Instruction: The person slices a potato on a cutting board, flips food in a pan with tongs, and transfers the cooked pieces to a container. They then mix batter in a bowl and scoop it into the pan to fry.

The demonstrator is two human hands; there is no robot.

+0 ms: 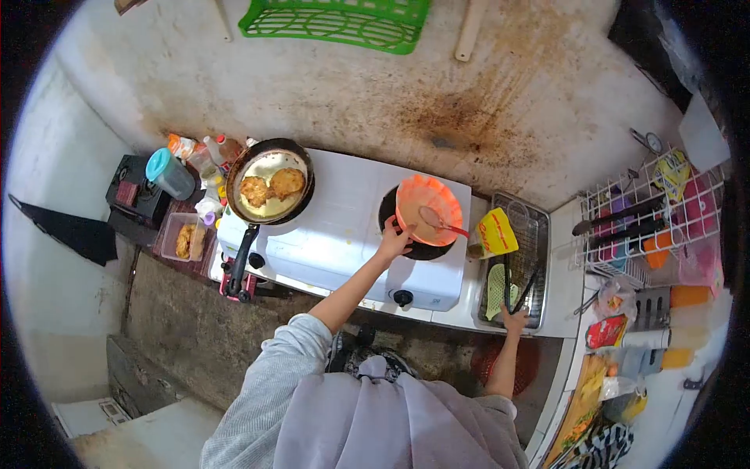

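Observation:
My left hand [394, 239] grips the near-left rim of an orange, scalloped bowl [439, 199]. The bowl holds a pale brown batter with a red-handled spoon [453, 230] in it, and it rests over a dark pan [426, 251] on the right burner. My right hand [514, 320] is closed around black tongs [508, 283], whose two arms are spread above a wire-lined metal tray [536, 227]. Beside the tongs lie a pale green slotted piece [496, 291] and a yellow pouch [498, 232]. On the left burner, two golden fritters [287, 183] sit in oil in a frying pan [307, 168].
A white stove [344, 211] spans the counter, the frying pan's handle [244, 262] jutting over its front edge. To the left stand a plastic box with fried pieces [187, 241] and a blue-lidded jug [169, 173]. At right are a white wire rack [648, 227] and a cutting board [582, 402].

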